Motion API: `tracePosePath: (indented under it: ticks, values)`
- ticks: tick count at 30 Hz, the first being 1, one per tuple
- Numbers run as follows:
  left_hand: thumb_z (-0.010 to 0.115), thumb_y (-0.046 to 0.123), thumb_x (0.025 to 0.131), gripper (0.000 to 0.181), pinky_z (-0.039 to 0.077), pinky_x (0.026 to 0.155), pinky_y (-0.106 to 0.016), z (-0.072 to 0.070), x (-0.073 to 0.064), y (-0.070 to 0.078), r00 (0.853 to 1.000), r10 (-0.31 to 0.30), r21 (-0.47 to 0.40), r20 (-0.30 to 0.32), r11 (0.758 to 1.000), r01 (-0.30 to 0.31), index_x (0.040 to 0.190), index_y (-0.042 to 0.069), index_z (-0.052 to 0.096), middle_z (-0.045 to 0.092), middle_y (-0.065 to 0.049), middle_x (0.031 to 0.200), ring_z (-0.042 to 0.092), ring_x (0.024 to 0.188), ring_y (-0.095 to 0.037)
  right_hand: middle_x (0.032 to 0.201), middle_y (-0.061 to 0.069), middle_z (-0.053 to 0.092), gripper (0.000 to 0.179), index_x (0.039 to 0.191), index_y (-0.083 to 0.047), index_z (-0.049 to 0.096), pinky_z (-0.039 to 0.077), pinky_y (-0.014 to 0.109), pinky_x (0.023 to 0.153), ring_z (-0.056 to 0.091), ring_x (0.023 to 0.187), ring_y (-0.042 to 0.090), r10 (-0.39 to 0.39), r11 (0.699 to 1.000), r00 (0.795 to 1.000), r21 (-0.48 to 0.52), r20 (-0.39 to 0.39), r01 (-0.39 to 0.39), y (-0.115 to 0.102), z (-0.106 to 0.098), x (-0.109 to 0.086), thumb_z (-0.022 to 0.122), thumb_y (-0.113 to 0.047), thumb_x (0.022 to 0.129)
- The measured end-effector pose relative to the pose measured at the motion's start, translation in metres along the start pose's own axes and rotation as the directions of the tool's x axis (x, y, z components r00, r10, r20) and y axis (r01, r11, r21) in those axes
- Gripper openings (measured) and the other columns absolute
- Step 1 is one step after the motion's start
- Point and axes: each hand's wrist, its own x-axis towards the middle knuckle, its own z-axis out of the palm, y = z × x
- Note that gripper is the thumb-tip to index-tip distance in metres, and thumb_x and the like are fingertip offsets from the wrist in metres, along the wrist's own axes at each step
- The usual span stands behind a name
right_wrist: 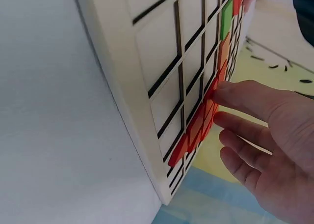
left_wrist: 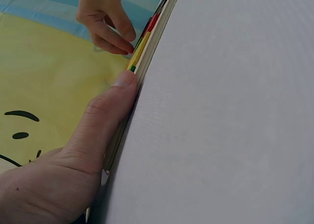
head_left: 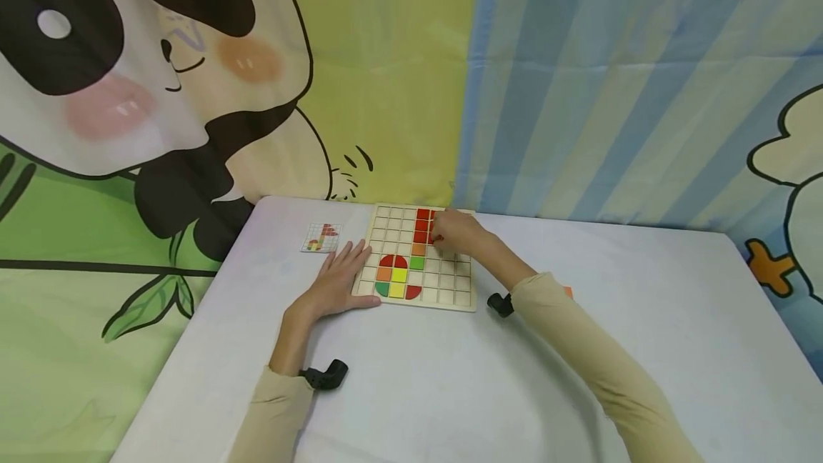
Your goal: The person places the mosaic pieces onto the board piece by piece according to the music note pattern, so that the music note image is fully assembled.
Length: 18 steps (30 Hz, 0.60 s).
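Note:
A wooden grid board [head_left: 446, 296] lies on the table with coloured tiles set in its squares. My left hand [head_left: 334, 284] rests at its left side, fingers spread, the thumb [left_wrist: 105, 111] along the front edge. Over the upper part of the board, my right hand [head_left: 461, 231] pinches a red tile [right_wrist: 214, 97] between thumb and index finger, among other red tiles [head_left: 421, 226]. Below these sit an orange tile [head_left: 419, 249] and a green tile [head_left: 416, 263]. Lower left is a group with yellow squares [head_left: 398, 283] and rounded red pieces [head_left: 414, 292].
Left of the board lies a small pattern card [head_left: 315, 240] printed with a coloured grid figure. An orange piece [head_left: 569, 292] shows partly behind the right sleeve. The white table [head_left: 437, 391] meets a printed cloth backdrop [head_left: 386, 77] just behind the board.

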Motion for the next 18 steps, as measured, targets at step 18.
tracePosePath:
  ticks: [18]
  values:
    - [0.078,0.059,0.084,0.111,0.0,0.129,-0.061,-0.001,-0.001,0.002,1.0,0.0,-0.007,-0.002,1.0,0.0,0.166,0.011,0.021,0.011,-0.011,0.175,0.003,0.162,-0.036,0.119,0.009,0.068,0.045,0.129,-0.005,0.07,0.06,0.038,0.079,0.067,0.106,0.027,0.07,0.994,0.975,0.096,-0.212,-0.05,0.006,0.013,-0.186,0.083,-0.011,0.087]
